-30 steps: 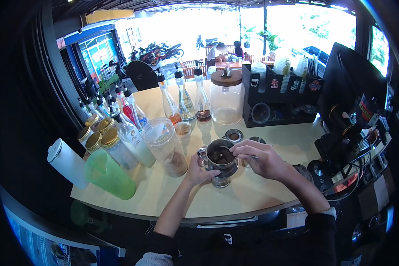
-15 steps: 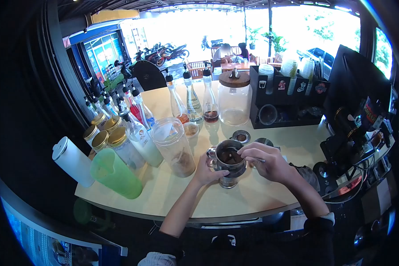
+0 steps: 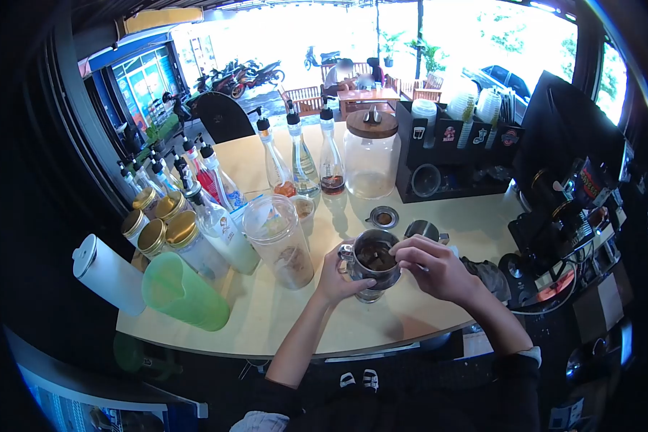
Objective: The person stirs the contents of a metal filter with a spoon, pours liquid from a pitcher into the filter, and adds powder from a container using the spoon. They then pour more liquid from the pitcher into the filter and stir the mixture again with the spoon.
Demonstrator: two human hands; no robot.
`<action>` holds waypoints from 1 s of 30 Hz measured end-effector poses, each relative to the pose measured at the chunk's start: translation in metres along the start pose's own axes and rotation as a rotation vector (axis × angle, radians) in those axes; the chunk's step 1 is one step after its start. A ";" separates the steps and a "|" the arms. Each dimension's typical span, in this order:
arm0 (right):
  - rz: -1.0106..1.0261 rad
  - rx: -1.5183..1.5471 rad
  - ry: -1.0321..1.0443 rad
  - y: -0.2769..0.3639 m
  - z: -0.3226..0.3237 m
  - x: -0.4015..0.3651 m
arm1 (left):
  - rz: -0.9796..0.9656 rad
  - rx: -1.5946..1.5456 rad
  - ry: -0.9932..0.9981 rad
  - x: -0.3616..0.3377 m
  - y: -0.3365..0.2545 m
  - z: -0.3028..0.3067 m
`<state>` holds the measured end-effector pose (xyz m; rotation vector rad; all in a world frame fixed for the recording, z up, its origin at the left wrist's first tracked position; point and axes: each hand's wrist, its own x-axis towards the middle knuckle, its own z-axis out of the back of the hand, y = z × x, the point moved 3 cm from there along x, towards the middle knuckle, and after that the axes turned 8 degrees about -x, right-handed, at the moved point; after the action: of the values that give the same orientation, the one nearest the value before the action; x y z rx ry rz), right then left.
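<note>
My left hand (image 3: 338,277) is wrapped round the lower left side of a metal cup (image 3: 375,258) with a handle, which has dark contents. The cup sits above a clear glass base (image 3: 369,294). At the cup's right rim, the fingers of my right hand (image 3: 433,265) are pinched together; what they hold is too small to make out. Behind the cup lies a small round metal piece (image 3: 384,217) with brown grounds. Just beyond my right fingers stands another metal cup (image 3: 423,230).
A clear pitcher (image 3: 279,243), a green pitcher (image 3: 187,291) and a white jug (image 3: 108,273) stand left, near gold-lidded jars and pump bottles. A wooden-lidded jar (image 3: 372,162) and a black cup organizer (image 3: 453,155) stand behind. Two people sit outside.
The view has shifted slightly, showing my feet below. My right hand has changed its angle at the cup's rim, and the metal cup behind it shows more. My left hand keeps its hold.
</note>
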<state>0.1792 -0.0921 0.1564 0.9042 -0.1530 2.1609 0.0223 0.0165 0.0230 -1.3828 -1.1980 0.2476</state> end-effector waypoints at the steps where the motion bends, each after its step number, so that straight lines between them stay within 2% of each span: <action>1: -0.001 0.055 -0.007 0.001 -0.002 0.001 | 0.006 -0.003 0.003 -0.001 -0.001 0.000; 4: -0.030 0.087 0.012 0.005 -0.002 -0.001 | 0.011 -0.004 0.013 0.001 -0.001 0.001; 7: -0.166 0.067 0.007 -0.004 -0.003 -0.001 | 0.017 -0.027 0.046 0.003 0.004 0.001; 10: -0.075 0.092 0.018 0.005 -0.007 0.000 | 0.013 0.021 0.064 0.003 -0.002 0.001; 13: -0.097 0.098 -0.007 0.005 -0.006 -0.001 | 0.021 -0.004 0.050 0.003 -0.006 0.002; 16: -0.069 0.052 -0.035 0.002 -0.006 0.000 | -0.026 0.128 0.058 0.006 -0.023 -0.001; 18: -0.060 0.189 0.022 0.006 -0.004 0.000 | -0.200 0.427 0.051 0.008 -0.050 -0.006; 20: -0.042 0.162 0.035 0.002 -0.004 -0.001 | -0.209 0.518 0.032 0.004 -0.069 -0.012; 22: 0.006 0.060 -0.036 -0.005 -0.004 0.002 | -0.186 0.740 -0.005 -0.001 -0.080 -0.019; 25: -0.038 0.163 0.012 -0.003 -0.003 -0.002 | -0.130 0.928 -0.028 -0.002 -0.089 -0.033; 26: -0.031 0.235 0.031 -0.003 -0.004 -0.003 | -0.128 0.933 -0.044 -0.002 -0.090 -0.036; 28: 0.013 0.214 0.049 -0.007 -0.001 -0.004 | -0.084 0.934 -0.081 0.001 -0.089 -0.042; 30: -0.033 0.150 0.029 -0.016 0.001 -0.004 | -0.040 0.963 -0.126 0.003 -0.088 -0.047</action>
<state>0.1926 -0.0842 0.1515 0.9529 0.0389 2.1762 0.0164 -0.0331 0.1097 -0.5021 -0.9852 0.7743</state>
